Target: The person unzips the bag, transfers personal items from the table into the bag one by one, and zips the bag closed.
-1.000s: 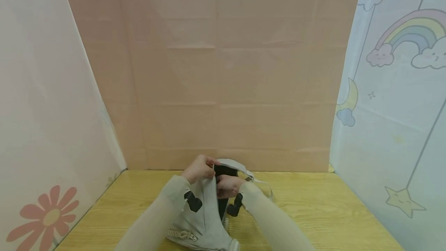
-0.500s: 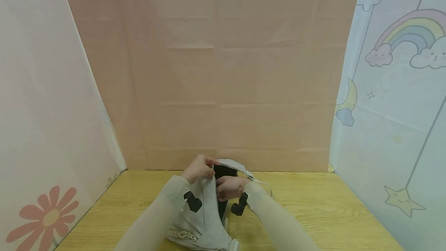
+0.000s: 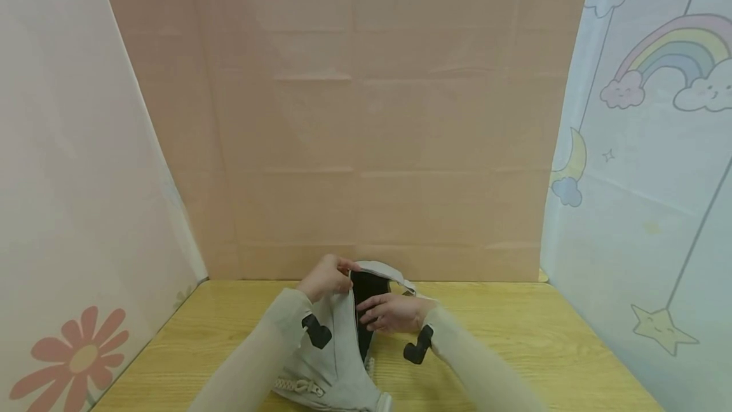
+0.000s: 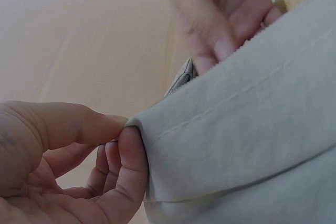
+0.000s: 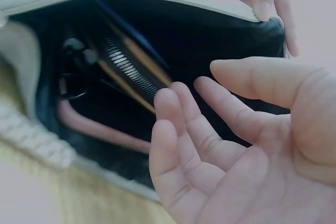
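A light grey fabric bag lies on the table with its dark-lined mouth spread. My left hand pinches the far end of the bag's edge, thumb against fingers, as the left wrist view also shows. At the mouth is my right hand, fingers loosely bent and holding nothing. The right wrist view looks into the bag: a brown-edged item with a row of metallic teeth or coils, a pink curved strip and a dark item with a thin ring lie inside, blurred.
The bag rests on a wood-grain table. A tan backdrop rises behind it, with patterned white sheets on the left and right. A braided cord with a zipper pull sits at the bag's near side.
My right hand has drawn back to the right, out of the bag's mouth, and its fingers now show. The left hand and the bag have stayed in place.
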A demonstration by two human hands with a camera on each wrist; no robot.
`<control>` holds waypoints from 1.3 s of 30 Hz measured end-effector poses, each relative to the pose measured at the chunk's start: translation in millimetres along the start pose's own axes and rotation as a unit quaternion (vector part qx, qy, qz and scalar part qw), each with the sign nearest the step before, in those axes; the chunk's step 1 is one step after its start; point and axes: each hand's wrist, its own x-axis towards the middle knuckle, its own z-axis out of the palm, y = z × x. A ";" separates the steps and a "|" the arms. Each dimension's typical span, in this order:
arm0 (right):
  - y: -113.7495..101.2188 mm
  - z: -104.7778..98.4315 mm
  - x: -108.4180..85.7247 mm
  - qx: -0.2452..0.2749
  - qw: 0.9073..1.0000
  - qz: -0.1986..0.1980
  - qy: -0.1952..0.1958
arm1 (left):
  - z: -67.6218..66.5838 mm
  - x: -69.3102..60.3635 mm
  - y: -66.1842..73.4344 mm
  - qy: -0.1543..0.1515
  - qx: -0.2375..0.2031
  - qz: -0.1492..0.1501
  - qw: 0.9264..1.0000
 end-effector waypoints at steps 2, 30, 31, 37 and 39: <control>3.3 0.6 -8.1 0.000 1.000 0.000 -0.018 | 0.3 0.2 -0.5 0.001 0.002 0.005 1.000; 21.3 17.3 -24.0 -0.180 0.973 0.127 -0.069 | -0.4 3.9 1.0 0.001 0.002 -0.001 1.000; 20.3 18.7 -23.8 -0.191 0.971 0.126 -0.071 | -0.2 3.6 1.1 0.001 0.005 -0.001 1.000; 15.8 27.5 -22.4 -0.263 0.954 0.116 -0.081 | 0.4 2.6 0.4 -0.001 0.012 -0.006 1.000; 16.0 29.5 -22.0 -0.291 0.948 0.106 -0.072 | -0.2 2.4 0.5 -0.002 0.011 -0.007 1.000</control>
